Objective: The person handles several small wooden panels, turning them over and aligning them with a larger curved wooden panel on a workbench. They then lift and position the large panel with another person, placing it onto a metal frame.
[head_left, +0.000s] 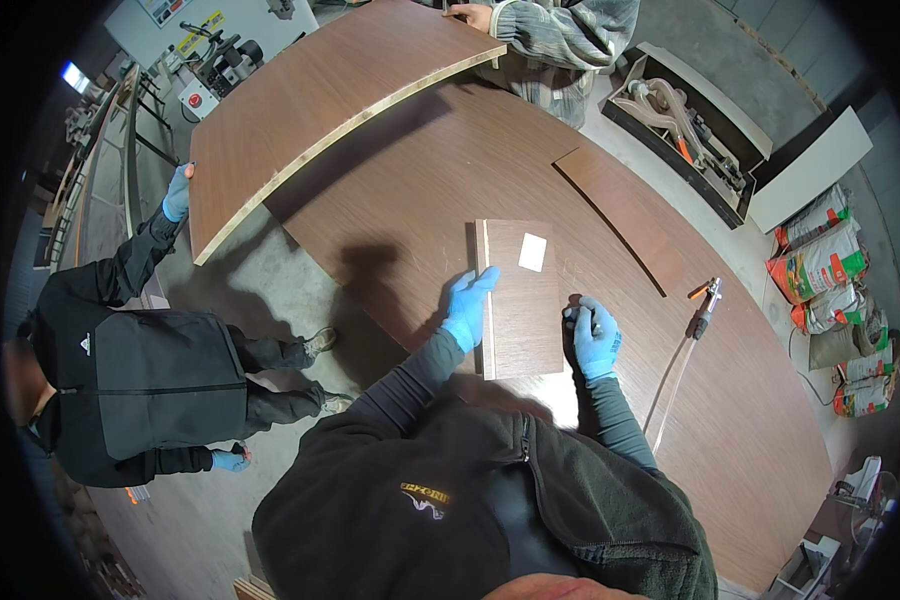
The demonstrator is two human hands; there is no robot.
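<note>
At the far left a co-worker in black stands on the concrete floor, one blue-gloved hand raised to the corner of a large brown panel. That panel is lifted and tilted, its pale edge showing, and it casts a shadow on the bench beneath. A second person's hand holds the panel's far corner at the top of the view.

The bench is a wide brown sheet that fills the middle. On it, just ahead of the person, lies a small board, brown and rectangular, flat on the surface, with a white patch near its far right corner. The left hand, in a blue glove, lies open with fingers stretched along the board's left edge, touching it. The right hand, also gloved in blue, is curled closed just beside the board's right edge, resting on the bench; whether it holds anything I cannot tell.

Further right a thin brown strip lies at a slant on the bench, apart from the board. Beyond it an air gun with an orange part rests near the bench's right side, a clear hose trailing from it towards the person. Off the bench at the right stand stacked sacks, and at upper right an open case of tools.
</note>
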